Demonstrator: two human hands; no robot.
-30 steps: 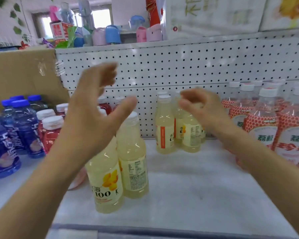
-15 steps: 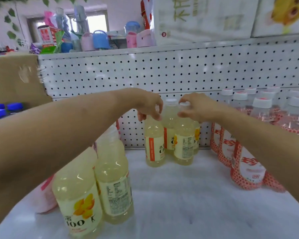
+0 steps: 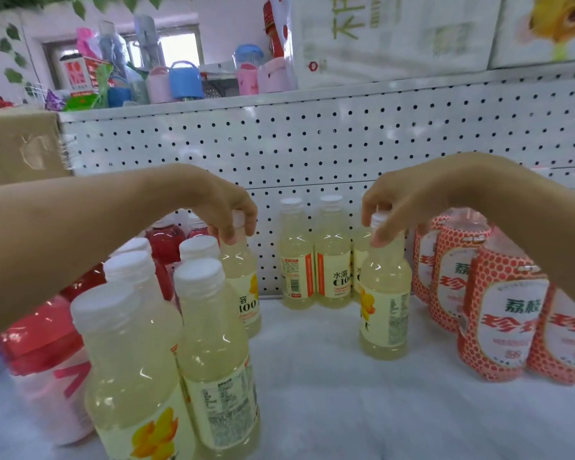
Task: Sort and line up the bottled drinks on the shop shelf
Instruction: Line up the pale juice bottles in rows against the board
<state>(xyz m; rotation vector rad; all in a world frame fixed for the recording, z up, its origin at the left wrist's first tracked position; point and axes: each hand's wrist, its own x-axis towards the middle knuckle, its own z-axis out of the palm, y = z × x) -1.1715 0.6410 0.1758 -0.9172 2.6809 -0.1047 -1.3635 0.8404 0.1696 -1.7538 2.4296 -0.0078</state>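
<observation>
Left hand (image 3: 226, 207) pinches the cap of one lemon-drink bottle (image 3: 244, 283), right hand (image 3: 402, 200) grips a second bottle (image 3: 384, 303) by its cap. Both stand upright on the shelf (image 3: 312, 376), either side of the back-row pair (image 3: 316, 260). Step: grouping lemon drinks. Next: slide each inward, flush with that pair.

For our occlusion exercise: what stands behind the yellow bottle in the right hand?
Another yellow bottle, partly showing; its top and right side are covered. Behind that, the pegboard.
</observation>
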